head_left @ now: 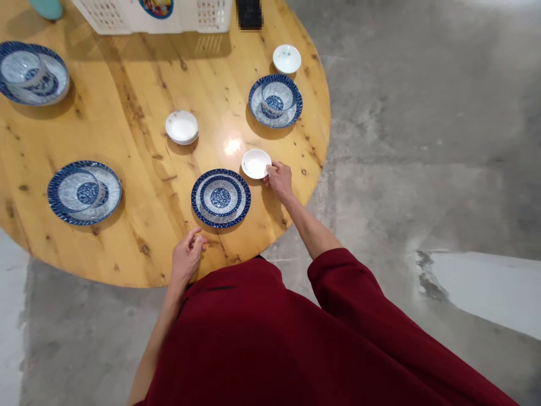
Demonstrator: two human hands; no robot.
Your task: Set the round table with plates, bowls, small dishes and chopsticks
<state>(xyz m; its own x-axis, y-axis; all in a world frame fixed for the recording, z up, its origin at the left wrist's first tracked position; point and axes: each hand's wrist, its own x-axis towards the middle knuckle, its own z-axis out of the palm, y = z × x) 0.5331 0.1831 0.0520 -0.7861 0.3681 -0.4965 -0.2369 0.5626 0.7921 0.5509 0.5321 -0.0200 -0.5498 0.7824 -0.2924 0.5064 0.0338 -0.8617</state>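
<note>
My right hand pinches the edge of a small white saucer at the table's right side. Left of that saucer lies a blue-and-white plate with a matching bowl in its middle. My left hand rests by the near table edge, just below that plate, its fingers loosely bent and apart, with nothing in them. A small stack of white saucers stands farther in. Beyond my right hand is another patterned plate holding a bowl, with a white saucer behind it.
The round wooden table curves around in front of me. At left are two more plates with bowls. A white plastic basket stands at the back, beside a blurred dark object. Part of a turquoise item shows top left.
</note>
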